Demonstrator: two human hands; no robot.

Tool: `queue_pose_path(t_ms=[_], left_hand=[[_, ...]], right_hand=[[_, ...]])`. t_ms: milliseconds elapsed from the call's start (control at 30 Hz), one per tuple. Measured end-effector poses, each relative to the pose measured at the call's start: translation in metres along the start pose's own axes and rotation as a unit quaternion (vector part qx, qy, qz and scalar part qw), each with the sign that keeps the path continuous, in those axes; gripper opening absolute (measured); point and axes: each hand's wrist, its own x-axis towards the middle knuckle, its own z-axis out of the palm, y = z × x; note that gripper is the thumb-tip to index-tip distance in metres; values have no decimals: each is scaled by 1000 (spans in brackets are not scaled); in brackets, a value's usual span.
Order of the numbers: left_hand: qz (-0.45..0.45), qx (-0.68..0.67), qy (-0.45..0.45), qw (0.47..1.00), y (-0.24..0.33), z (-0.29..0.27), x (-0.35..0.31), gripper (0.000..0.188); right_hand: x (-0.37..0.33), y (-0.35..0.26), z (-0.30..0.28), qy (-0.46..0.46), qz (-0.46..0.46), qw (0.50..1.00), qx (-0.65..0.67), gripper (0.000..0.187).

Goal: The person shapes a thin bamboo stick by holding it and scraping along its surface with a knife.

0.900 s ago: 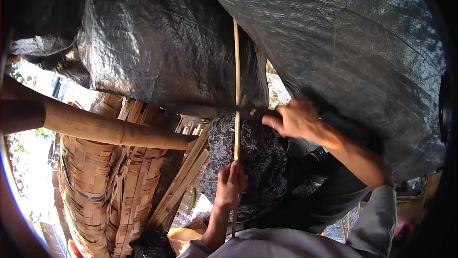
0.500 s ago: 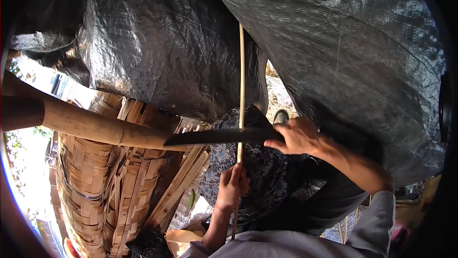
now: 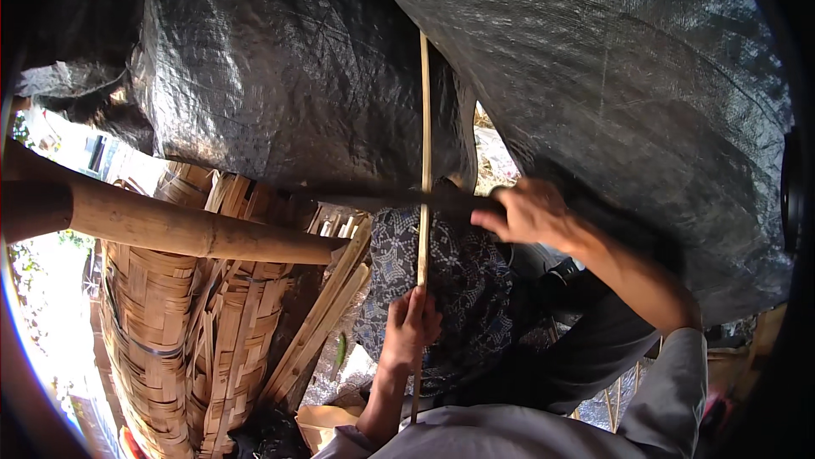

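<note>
A long, thin bamboo strip [image 3: 426, 119] stands lengthwise in front of me, from the dark sheeting down to my body. Its lower part is gripped in my left hand [image 3: 410, 327], fingers wrapped around it over my patterned cloth. My right hand [image 3: 532, 213] is closed on the handle end of a machete [image 3: 365, 197], slightly blurred. The dark blade points left and crosses the strip well above my left hand; whether its edge cuts into the strip cannot be made out. Patterned dark cloth [image 3: 399, 255] covers my lap beneath both.
Thick bamboo pole [image 3: 195, 234] juts in from the left. Below it stand rolled woven bamboo panels [image 3: 153, 332] and leaning split bamboo slats [image 3: 318, 323]. Black plastic sheeting [image 3: 611, 77] hangs across the far side and right.
My right hand and the machete have moved away from me along the strip, farther from my left hand. The left hand stays in nearly the same place, still holding the strip.
</note>
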Motion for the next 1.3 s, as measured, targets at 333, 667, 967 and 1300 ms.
queue_pose_path(t_ms=[333, 667, 967, 1300], left_hand=[[-6, -25, -18, 999, -3, -12, 2, 35], [-1, 5, 52, 999, -3, -9, 1, 35], [-7, 8, -16, 1000, 1, -5, 2, 36], [-3, -65, -97, 993, -8, -22, 3, 34]], right_hand=[[-2, -28, -18, -135, 84, 987, 30, 52], [-1, -26, -4, -66, -183, 980, -43, 71], [32, 34, -29, -18, 296, 955, 23, 73], [10, 33, -12, -77, 380, 906, 172, 77]])
